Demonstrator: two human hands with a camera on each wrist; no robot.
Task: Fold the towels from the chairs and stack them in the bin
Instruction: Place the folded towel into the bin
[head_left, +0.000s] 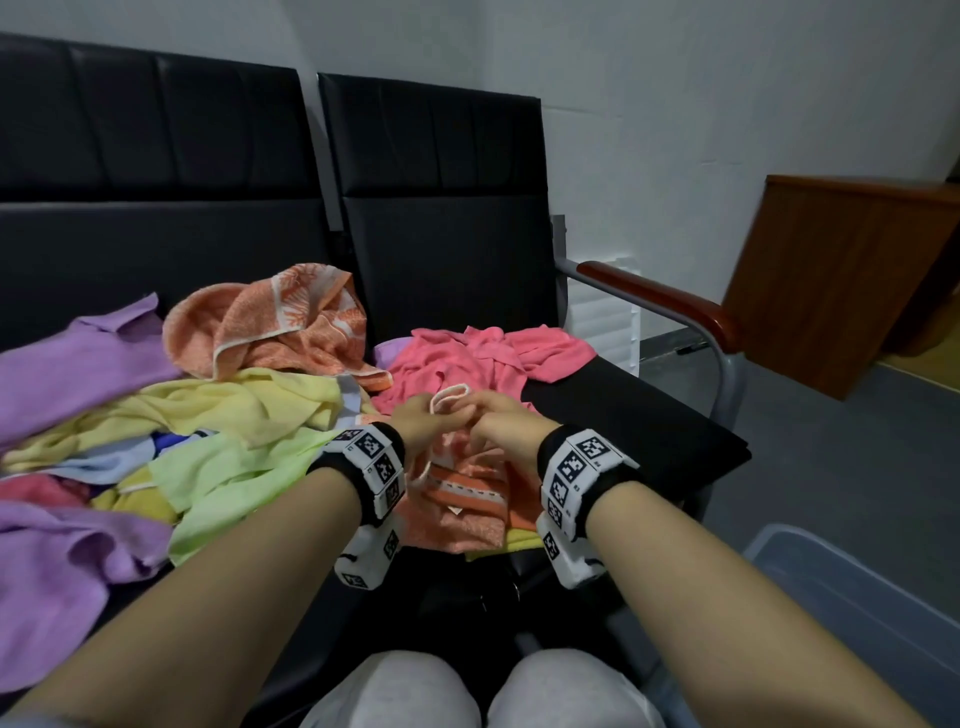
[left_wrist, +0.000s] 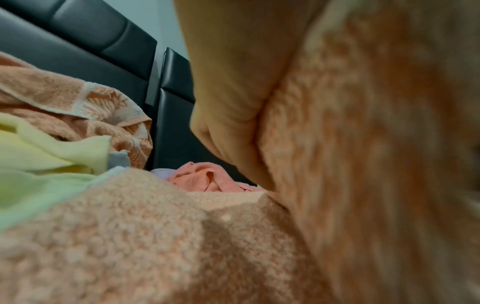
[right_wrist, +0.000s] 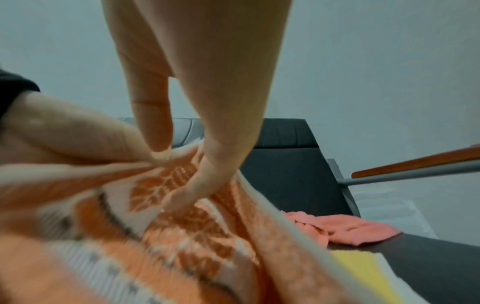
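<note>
Both hands on the orange towel's hem, bin waiting empty-looking at near right.

The chairs (head_left: 447, 244) carry a loose heap; I see my orange towel (head_left: 462, 499) draped at the seat's near edge over a yellow one. My left hand (head_left: 415, 418) and right hand (head_left: 501, 415) pinch its white hem close together. So narrow a hold may let it sag, slide off, or drag neighbours; the bin (head_left: 852, 597) is well apart.

A heap of loose towels (head_left: 156, 431) lies across the seats of two chairs (head_left: 623, 415) set side by side against the wall (head_left: 649, 78). The bin (head_left: 852, 597) stands on the floor, right of the near seat edge. A cabinet (head_left: 841, 280) stands farther right, beyond the armrest (head_left: 660, 299).
</note>
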